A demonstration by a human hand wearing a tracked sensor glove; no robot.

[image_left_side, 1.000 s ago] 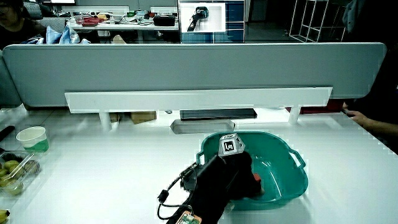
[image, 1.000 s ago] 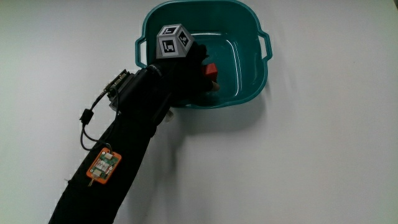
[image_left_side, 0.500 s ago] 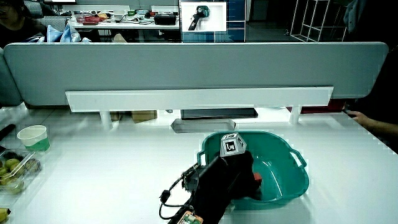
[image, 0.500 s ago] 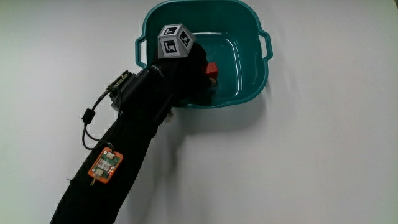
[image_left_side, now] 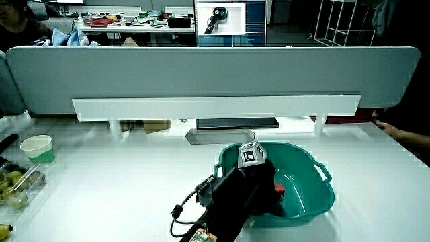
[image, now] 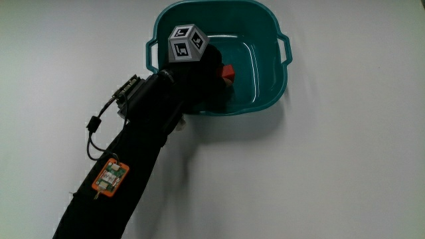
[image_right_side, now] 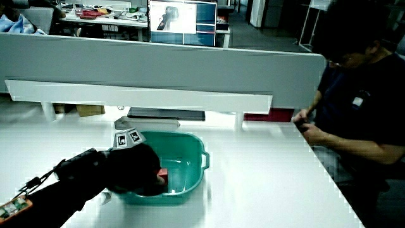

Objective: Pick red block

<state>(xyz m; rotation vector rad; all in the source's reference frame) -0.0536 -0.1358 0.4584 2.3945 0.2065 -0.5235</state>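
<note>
The red block (image: 228, 72) is inside the teal basin (image: 271, 40), with only a corner of it showing past the glove. The gloved hand (image: 214, 81) reaches over the basin's rim nearest the person, its fingers curled around the block. A patterned cube (image: 186, 43) rides on the back of the hand. In both side views the block shows as a small red patch (image_left_side: 278, 191) (image_right_side: 162, 172) at the fingertips, held above the basin floor. The black-sleeved forearm (image: 143, 133) crosses the table toward the person.
A paper cup (image_left_side: 37, 148) and a clear tray of fruit (image_left_side: 15, 183) stand near the table's edge in a side view. A grey partition (image_left_side: 201, 70) with a white shelf (image_left_side: 215, 106) closes off the table. An orange tag (image: 110, 176) and cables sit on the sleeve.
The hand has risen slightly with the red block in its fingers, and the block has shifted a little farther from the person inside the basin. The basin stays put.
</note>
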